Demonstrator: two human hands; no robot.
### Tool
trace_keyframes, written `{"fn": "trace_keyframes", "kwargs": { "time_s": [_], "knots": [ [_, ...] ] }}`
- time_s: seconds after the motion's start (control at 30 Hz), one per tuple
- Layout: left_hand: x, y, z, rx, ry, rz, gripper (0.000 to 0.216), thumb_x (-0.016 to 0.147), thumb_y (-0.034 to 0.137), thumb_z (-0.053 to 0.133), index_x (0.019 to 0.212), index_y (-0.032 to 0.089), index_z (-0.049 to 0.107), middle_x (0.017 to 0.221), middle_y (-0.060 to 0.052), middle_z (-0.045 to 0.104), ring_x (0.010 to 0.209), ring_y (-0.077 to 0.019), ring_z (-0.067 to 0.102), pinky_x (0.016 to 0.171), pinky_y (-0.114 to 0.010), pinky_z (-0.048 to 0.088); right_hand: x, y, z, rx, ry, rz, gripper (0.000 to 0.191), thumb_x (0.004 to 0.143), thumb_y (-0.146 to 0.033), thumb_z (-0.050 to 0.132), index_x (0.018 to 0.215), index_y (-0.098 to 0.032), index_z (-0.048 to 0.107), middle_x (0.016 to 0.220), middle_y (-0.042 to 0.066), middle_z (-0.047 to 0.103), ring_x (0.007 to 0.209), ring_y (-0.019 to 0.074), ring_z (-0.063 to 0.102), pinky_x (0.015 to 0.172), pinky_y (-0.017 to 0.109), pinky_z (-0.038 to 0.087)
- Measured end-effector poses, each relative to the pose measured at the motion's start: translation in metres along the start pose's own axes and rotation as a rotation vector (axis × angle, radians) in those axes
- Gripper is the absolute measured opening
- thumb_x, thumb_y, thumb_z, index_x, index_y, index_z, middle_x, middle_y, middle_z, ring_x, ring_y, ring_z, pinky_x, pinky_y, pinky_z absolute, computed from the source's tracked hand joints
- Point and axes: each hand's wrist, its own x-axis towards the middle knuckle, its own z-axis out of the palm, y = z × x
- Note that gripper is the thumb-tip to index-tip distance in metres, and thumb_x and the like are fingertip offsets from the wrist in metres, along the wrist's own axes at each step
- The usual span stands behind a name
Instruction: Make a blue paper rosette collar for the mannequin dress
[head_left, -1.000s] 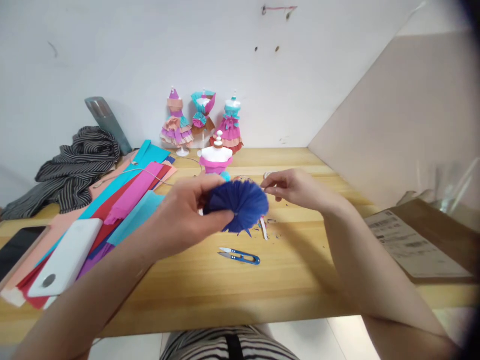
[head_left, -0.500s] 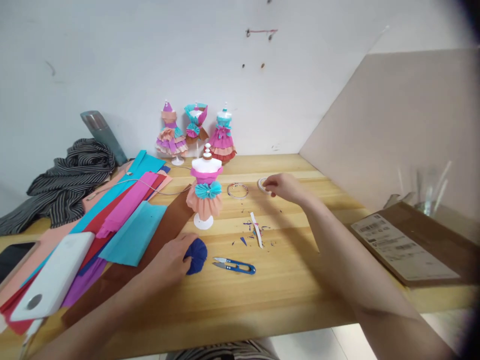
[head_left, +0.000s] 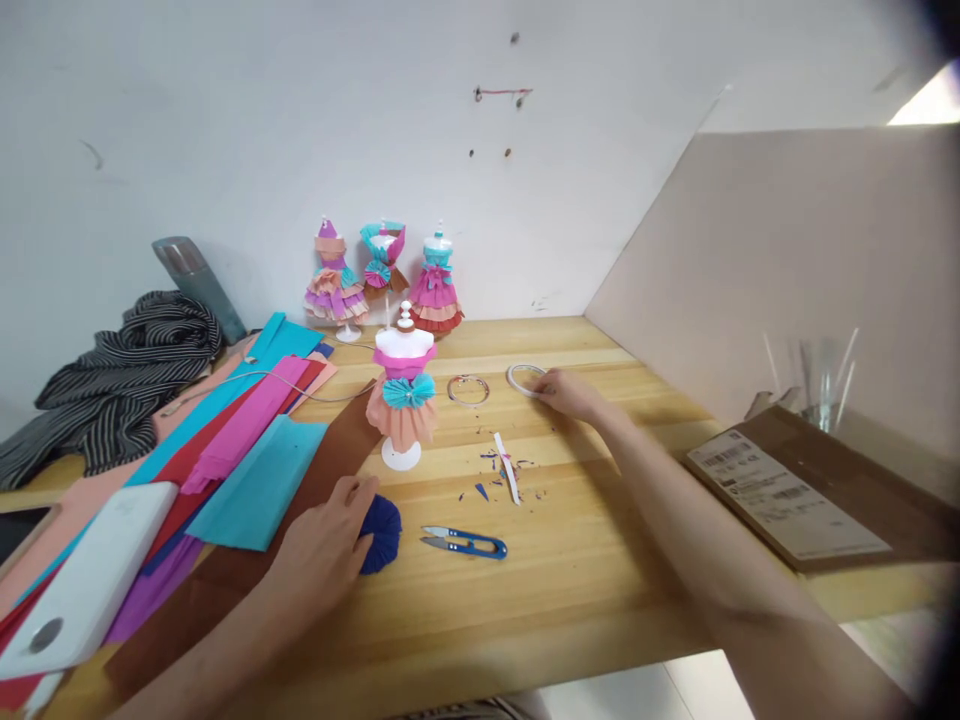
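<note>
At the left edge of a dark blue pleated paper rosette (head_left: 382, 535) is my left hand (head_left: 330, 530), its curled fingers and thumb closed on the paper. My right hand (head_left: 570, 393) reaches farther out and pinches the near right edge of a white ring (head_left: 516, 376) that looks like a roll of narrow tape, lying flat on the table. Blue-handled thread snips (head_left: 469, 542) lie right of the rosette. Behind it stands a small white dress form (head_left: 405, 344) in a pink top and peach paper skirt with a turquoise bow.
Three more dressed forms (head_left: 435, 280) stand by the wall. A beaded ring (head_left: 469, 390), white strip (head_left: 506, 468) and blue scraps lie mid-table. Coloured crepe sheets (head_left: 259, 490), a white power bank (head_left: 86, 580), striped cloth (head_left: 127, 370) and bottle (head_left: 199, 285) are left; a cardboard parcel (head_left: 810, 490) is right.
The view has shifted slightly. The white ring shows more fully beside my right hand. My left hand has drawn back a little, uncovering its index finger above the rosette.
</note>
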Motion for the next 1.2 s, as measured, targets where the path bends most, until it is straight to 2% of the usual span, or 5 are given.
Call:
{"fn": "trace_keyframes", "kwargs": {
  "time_s": [0.2,0.33,0.5,0.87,1.2],
  "knots": [
    [-0.016,0.002,-0.009,0.030,0.076,-0.030,0.038,0.091,0.020,0.040,0.126,0.018,0.054,0.115,-0.014,0.062,0.090,-0.0263,0.067,0.072,-0.036,0.052,-0.013,-0.008,-0.018,0.184,0.084,-0.023,0.021,0.088,-0.033,0.058,0.085,-0.013,0.064,0.081,0.005,0.066,0.074,0.0164,0.062,0.069,0.031,0.050],
    [-0.024,0.008,-0.017,-0.215,0.249,0.156,0.029,0.091,0.024,0.043,0.109,0.021,0.065,0.092,-0.008,0.068,0.080,-0.0204,0.067,0.069,-0.030,0.051,-0.052,-0.026,-0.045,0.384,0.111,-0.124,0.026,0.083,-0.040,0.054,0.080,-0.015,0.061,0.064,0.003,0.061,0.061,0.0151,0.058,0.057,0.026,0.044],
    [-0.020,0.031,-0.035,-0.571,0.425,0.439,0.021,0.090,0.025,0.049,0.096,0.020,0.068,0.076,-0.003,0.068,0.065,-0.0127,0.063,0.060,-0.021,0.049,-0.118,-0.062,-0.075,0.599,0.068,-0.315,0.033,0.082,-0.047,0.056,0.084,-0.015,0.062,0.066,0.002,0.059,0.062,0.0135,0.053,0.057,0.026,0.043],
    [0.010,0.082,-0.068,-0.643,0.863,0.575,0.015,0.080,0.009,0.060,0.090,0.015,0.069,0.083,-0.004,0.074,0.068,-0.0121,0.065,0.062,-0.021,0.053,-0.196,-0.137,-0.094,0.477,0.299,-0.481,0.017,0.087,-0.028,0.058,0.081,-0.017,0.069,0.065,0.002,0.064,0.056,0.0116,0.050,0.050,0.024,0.037],
    [0.021,0.082,-0.064,-0.794,0.821,0.487,0.020,0.081,0.009,0.059,0.096,0.014,0.070,0.088,-0.007,0.073,0.071,-0.0149,0.067,0.061,-0.025,0.057,-0.197,-0.120,-0.093,0.843,0.179,-0.574,0.015,0.085,-0.033,0.064,0.079,-0.019,0.069,0.067,0.002,0.061,0.059,0.0124,0.050,0.051,0.024,0.037]
  ]
}}
